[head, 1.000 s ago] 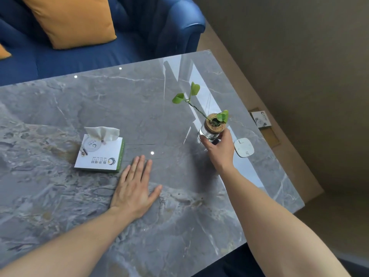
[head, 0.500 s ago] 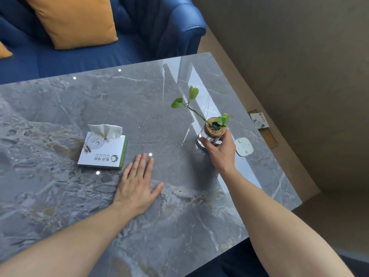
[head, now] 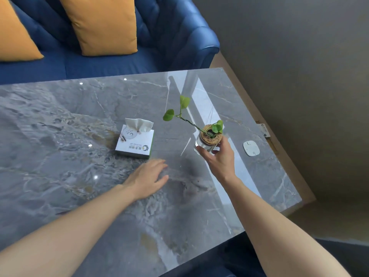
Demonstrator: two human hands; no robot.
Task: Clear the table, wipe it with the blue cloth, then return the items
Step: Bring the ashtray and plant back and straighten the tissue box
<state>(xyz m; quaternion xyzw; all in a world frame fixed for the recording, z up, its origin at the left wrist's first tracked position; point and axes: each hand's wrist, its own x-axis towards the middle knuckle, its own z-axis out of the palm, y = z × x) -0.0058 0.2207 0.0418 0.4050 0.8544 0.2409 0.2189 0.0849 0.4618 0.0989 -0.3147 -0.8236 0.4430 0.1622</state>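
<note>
A small glass jar with a cork top and a green sprig, the plant jar (head: 208,137), is gripped from the near side by my right hand (head: 218,158) over the right half of the grey marble table (head: 60,176). A white tissue box (head: 135,143) with a tissue sticking out lies at the table's middle. My left hand (head: 148,177) hovers just in front of the box, fingers loosely apart, holding nothing. No blue cloth is in view.
A flat white rounded device (head: 251,148) lies on the table right of the jar. A blue sofa (head: 169,37) with orange cushions (head: 103,25) stands behind the far edge. A small white box (head: 264,130) sits on the floor past the right edge.
My left hand has lifted from lying flat on the table and its fingers have curled a little. My right hand keeps its hold on the plant jar, which looks slightly raised.
</note>
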